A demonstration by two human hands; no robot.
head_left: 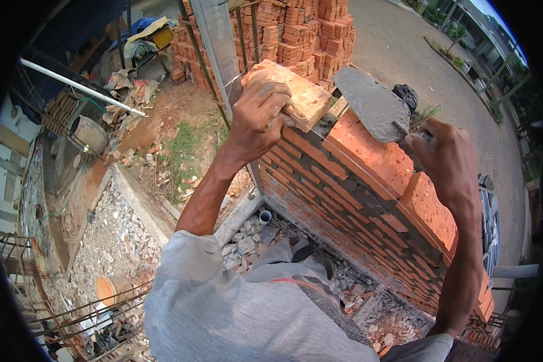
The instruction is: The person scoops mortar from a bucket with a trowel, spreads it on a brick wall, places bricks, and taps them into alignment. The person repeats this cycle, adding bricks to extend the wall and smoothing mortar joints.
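My left hand (260,114) grips a pale orange brick (298,92) at the top of a brick wall (326,193), beside a metal upright (217,48). My right hand (437,151) holds a trowel (371,99) by its handle, its mortar-coated blade angled over the top course. Red bricks (368,154) lie along that course under and beside the trowel, with a thin string (374,175) running along their edge. Grey mortar fills the joints of the wall. A small gap shows between the held brick and its neighbour, partly under the blade.
Stacked bricks (308,30) stand beyond the wall, near a paved road (464,108). Below me lies rubble (247,241) with an open pipe (265,216). At left are a concrete footing (133,193), rebar (48,326), a white pipe (84,84) and an orange bucket (111,289).
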